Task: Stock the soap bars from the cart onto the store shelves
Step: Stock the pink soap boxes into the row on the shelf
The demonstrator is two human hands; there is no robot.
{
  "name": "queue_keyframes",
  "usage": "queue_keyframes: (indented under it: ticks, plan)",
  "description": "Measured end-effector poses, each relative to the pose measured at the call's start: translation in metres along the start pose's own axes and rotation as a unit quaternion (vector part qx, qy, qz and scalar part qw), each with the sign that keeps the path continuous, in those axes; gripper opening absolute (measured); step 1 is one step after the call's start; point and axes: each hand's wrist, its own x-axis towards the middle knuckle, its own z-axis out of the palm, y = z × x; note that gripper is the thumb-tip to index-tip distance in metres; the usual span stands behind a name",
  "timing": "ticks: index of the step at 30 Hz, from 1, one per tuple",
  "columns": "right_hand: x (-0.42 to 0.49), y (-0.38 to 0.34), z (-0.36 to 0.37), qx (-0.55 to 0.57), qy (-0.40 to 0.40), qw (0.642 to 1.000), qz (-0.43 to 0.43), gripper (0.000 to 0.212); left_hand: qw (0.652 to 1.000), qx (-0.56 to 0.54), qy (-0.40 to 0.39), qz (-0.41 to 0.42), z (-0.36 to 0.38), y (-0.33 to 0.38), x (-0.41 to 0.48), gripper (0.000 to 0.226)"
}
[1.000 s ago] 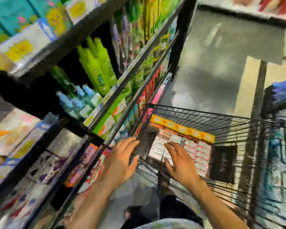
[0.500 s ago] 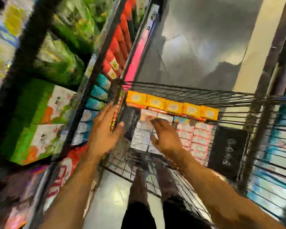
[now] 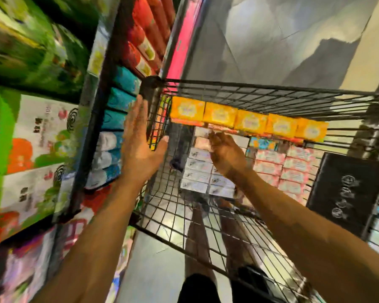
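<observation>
The wire cart (image 3: pixel 271 92) stands in the aisle, hard against the store shelves (image 3: pixel 101 88) on the person's left. Inside it, the soap bars lie in flat rows: a line of yellow soap bars (image 3: pixel 247 121) along the far wall, white soap bars (image 3: pixel 198 171) stacked in the middle, pink soap bars (image 3: pixel 293 169) to their right, and a black box (image 3: pixel 346 193) leaning at the right side.

The left hand (image 3: pixel 140 145) is spread flat, fingers straight and thumb out, its grip fully open and holding nothing; it sits at the cart's left wall, beside the near corner post, apart from any soap.

The right hand (image 3: pixel 225 154) reaches down into the cart, fingers bent and pointing toward the far wall. Its fingertips lie over the top of the white stack, just below the yellow row. Motion blur hides whether its grip has closed on a bar; I cannot tell.

Teal and white packs (image 3: pixel 116 127) fill the shelf nearest the left hand.
</observation>
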Motion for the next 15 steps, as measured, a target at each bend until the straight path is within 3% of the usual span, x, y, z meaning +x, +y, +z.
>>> queue_keyframes:
  ticks: [6, 11, 15]
  plan:
    - [-0.046, -0.022, -0.035, 0.144, 0.035, 0.989, 0.021, 0.048, 0.998, -0.024, -0.044, -0.036, -0.018, 0.009, -0.003, 0.080]
    - [-0.108, -0.051, -0.072, 0.259, 0.090, 0.960, 0.049, 0.050, 0.998, -0.036, -0.054, -0.021, -0.060, 0.036, -0.039, 0.071]
    - [-0.167, -0.095, -0.109, 0.332, 0.145, 0.930, 0.058, 0.038, 0.996, -0.071, -0.053, -0.027, -0.104, 0.065, -0.093, 0.069]
